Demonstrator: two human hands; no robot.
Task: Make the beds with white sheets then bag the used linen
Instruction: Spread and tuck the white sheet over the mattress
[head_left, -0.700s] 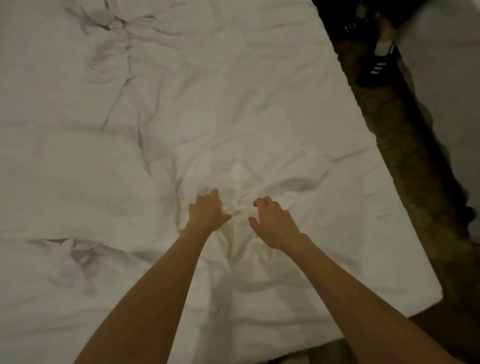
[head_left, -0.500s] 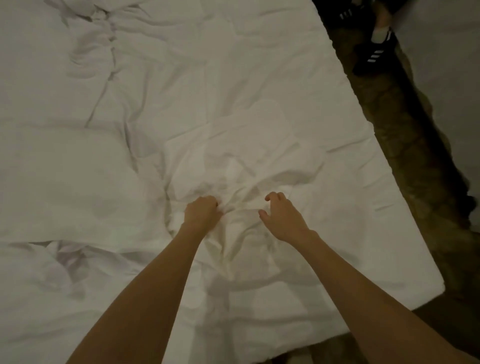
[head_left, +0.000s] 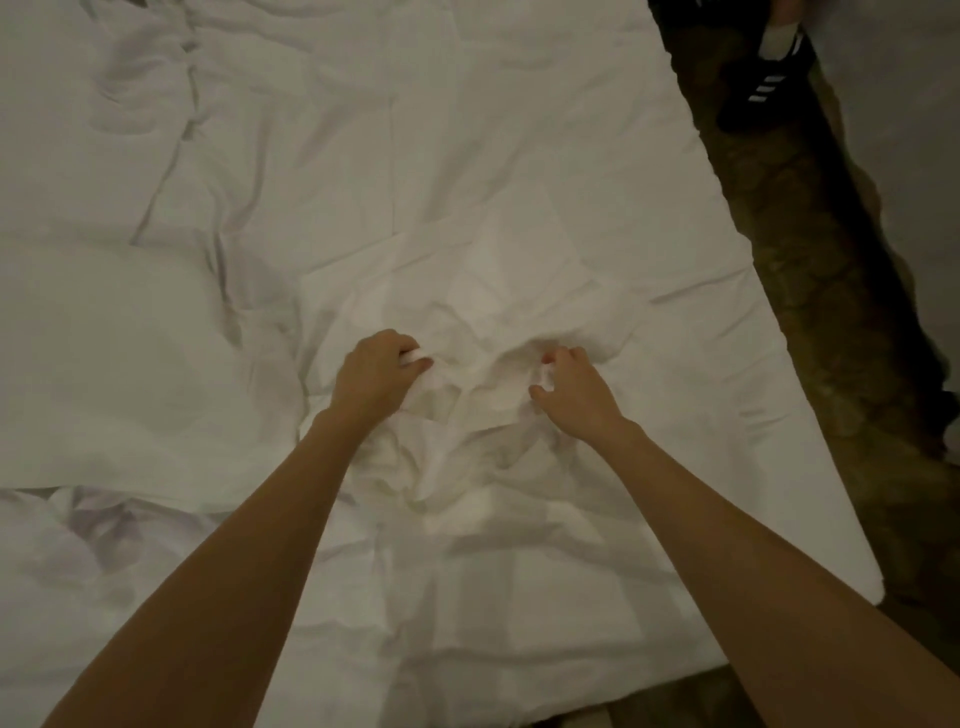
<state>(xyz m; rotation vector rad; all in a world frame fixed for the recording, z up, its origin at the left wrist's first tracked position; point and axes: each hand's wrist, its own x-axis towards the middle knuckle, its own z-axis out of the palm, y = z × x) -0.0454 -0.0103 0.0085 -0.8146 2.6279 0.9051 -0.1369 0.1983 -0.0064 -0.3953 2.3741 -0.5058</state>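
Now both hands have closed: left hand (head_left: 378, 366) and right hand (head_left: 570, 387) each pinch the bunched white sheet (head_left: 483, 332). Gathering has begun; the bed (head_left: 519, 130) remains unmade.

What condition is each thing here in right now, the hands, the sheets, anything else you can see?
Left hand: fingers curled, gripping a bunch of the white sheet.
Right hand: fingers curled, pinching the same sheet.
White sheet: spread over the bed, creased, bunched up between the hands.
Pillow: lying flat on the left.
Black shoe: on the carpet beside the bed, worn on a foot.
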